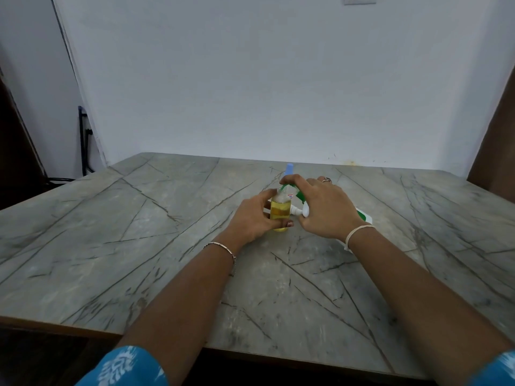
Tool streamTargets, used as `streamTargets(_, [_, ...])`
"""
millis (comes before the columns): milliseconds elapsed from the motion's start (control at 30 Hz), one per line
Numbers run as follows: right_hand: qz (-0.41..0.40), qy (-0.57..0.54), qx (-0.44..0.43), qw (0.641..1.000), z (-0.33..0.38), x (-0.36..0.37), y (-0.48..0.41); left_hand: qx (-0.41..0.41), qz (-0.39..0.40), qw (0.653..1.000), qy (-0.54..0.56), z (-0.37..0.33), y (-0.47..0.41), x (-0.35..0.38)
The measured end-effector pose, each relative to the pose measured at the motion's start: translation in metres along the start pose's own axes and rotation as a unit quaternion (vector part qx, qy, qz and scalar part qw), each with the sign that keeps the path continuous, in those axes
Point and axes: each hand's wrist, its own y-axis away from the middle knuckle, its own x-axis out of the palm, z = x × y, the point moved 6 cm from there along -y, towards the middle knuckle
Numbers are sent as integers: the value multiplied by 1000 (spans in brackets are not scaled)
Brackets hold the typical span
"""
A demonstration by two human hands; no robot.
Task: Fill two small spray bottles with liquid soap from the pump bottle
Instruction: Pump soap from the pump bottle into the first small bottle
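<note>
A small clear spray bottle (279, 214) with yellow liquid in it stands upright on the grey marble-patterned table (139, 232). My left hand (255, 218) grips its body from the left. My right hand (323, 207) lies over the green-and-white pump bottle (362, 215), fingers curled round its green neck near the spray bottle's mouth; the white pump nozzle (296, 210) pokes out beneath my palm, touching the spray bottle's side. A second small bottle with a light blue cap (289, 169) stands just behind, mostly hidden by my fingers.
A pale wall (278, 79) rises right behind the table's far edge. Black cables (85, 140) hang in the left corner. A brown panel (498, 151) stands at the right. The table's near edge runs just below my forearms.
</note>
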Motion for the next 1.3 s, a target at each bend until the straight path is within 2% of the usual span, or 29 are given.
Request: streamTargets(1300, [-8, 14, 1, 1000, 3, -1, -1, 1, -2, 1000, -2, 5, -3, 1])
